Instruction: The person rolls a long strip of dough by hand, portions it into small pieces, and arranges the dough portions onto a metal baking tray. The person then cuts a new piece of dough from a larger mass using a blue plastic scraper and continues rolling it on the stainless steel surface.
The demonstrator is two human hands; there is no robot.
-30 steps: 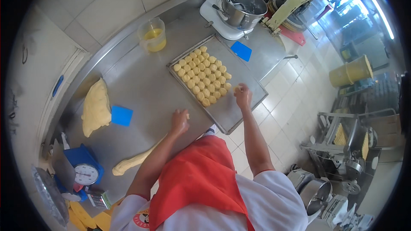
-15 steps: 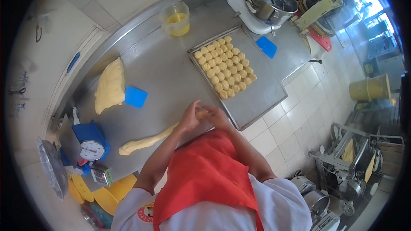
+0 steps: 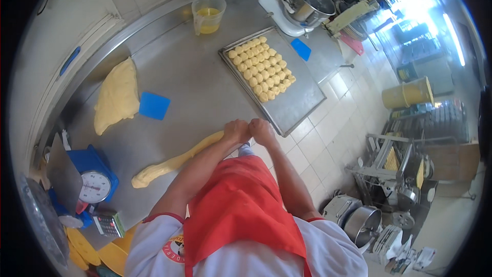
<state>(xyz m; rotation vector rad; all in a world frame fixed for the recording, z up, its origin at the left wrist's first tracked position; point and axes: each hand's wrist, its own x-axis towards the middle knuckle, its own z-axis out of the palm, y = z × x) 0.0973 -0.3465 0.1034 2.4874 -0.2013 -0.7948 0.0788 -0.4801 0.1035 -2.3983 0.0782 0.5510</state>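
Observation:
A long rope of pale yellow dough lies slantwise along the near part of the steel table. Its right end runs into my left hand, which is closed around it. Right beside it, almost touching, is my right hand, with the fingers curled in. Whatever that hand grips is hidden by the knuckles. Ahead and to the right, rows of small dough balls fill the far left part of a metal tray. A large dough slab rests on the left, with a blue scraper against it.
A jug of yellow liquid stands at the back. Farther right are a stand mixer and another blue scraper. A blue dial scale and a calculator sit at the near left. Tiled floor begins past the table's right edge.
My hands have come together and their fingers have closed, with the knuckles now turned up. The dough piece that showed between them is now hidden. The whole view has shifted slightly.

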